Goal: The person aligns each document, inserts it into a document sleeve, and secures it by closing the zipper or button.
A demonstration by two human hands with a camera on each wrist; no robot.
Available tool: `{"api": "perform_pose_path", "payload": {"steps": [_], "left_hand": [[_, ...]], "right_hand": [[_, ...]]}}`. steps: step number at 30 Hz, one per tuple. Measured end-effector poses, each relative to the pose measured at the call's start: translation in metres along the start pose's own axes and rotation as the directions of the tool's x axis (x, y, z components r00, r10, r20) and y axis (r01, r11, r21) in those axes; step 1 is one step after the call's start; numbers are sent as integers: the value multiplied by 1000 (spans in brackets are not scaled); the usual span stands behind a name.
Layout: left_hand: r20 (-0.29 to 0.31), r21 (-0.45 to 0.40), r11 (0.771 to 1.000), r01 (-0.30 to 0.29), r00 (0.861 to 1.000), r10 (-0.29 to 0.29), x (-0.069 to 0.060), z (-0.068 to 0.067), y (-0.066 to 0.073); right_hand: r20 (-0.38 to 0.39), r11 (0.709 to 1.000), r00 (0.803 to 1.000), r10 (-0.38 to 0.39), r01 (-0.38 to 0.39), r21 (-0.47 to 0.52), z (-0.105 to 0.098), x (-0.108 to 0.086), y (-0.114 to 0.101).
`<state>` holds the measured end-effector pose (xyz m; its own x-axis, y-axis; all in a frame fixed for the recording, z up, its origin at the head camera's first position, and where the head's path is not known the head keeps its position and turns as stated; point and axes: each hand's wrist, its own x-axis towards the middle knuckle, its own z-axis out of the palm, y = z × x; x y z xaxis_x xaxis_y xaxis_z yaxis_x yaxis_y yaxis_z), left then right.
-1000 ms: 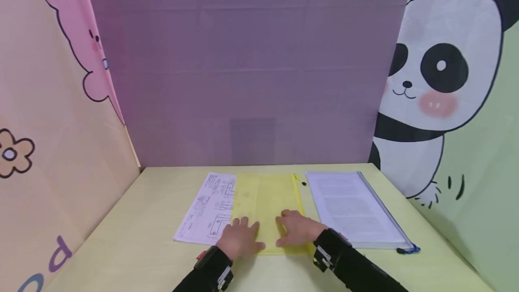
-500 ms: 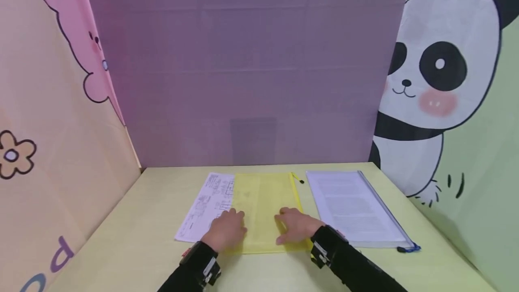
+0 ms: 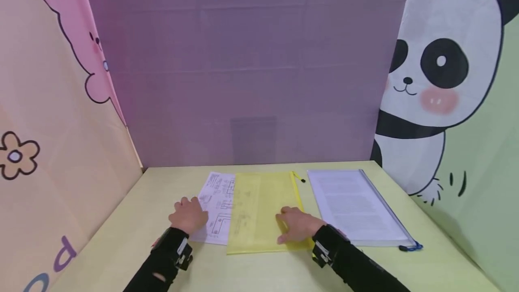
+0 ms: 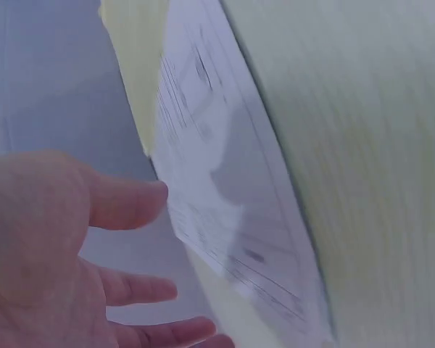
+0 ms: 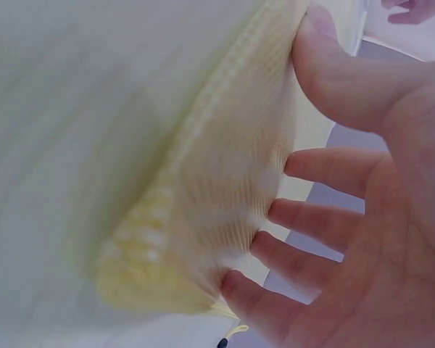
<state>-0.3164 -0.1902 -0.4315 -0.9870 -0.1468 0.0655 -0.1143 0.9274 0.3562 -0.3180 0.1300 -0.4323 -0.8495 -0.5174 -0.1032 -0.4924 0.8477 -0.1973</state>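
Note:
A yellow mesh zip bag [image 3: 259, 224] lies flat in the middle of the table. From its left side sticks out a sheet of paper [image 3: 219, 202] printed with line drawings; faint lines show through the yellow, but I cannot tell whether the sheet is inside or beneath. My left hand [image 3: 188, 215] is over the sheet's left edge, and in the left wrist view its fingers are spread, apart from the paper [image 4: 225, 167]. My right hand [image 3: 298, 225] rests its fingertips on the right part of the bag, whose surface [image 5: 225, 167] they touch in the right wrist view.
To the right lies a clear zip bag [image 3: 352, 206] with printed pages inside and a blue cord pull [image 3: 411, 248]. A yellow zip pull [image 3: 299, 177] sits at the yellow bag's far right corner. A purple backdrop [image 3: 259, 66] stands behind the table [image 3: 162, 184].
My left hand has moved left, off the yellow bag and across to the sheet's left edge. The right hand has stayed on the bag.

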Motion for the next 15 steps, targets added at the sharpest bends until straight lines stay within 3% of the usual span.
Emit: {"api": "perform_pose_path", "payload": {"steps": [4,7,15], "left_hand": [[69,-110,991,80,995,-72,11,-1,-17],[97,-170,979,117,990,-101,13,-1,-21],[113,-185,970,157,984,-138,13,3,-22]], "right_hand": [[-3,1000,1000,-5,5,-4,1,2,0],[-6,1000,1000,-13,13,2,1,1,0],[-3,1000,1000,-24,24,13,1,-1,1]]}}
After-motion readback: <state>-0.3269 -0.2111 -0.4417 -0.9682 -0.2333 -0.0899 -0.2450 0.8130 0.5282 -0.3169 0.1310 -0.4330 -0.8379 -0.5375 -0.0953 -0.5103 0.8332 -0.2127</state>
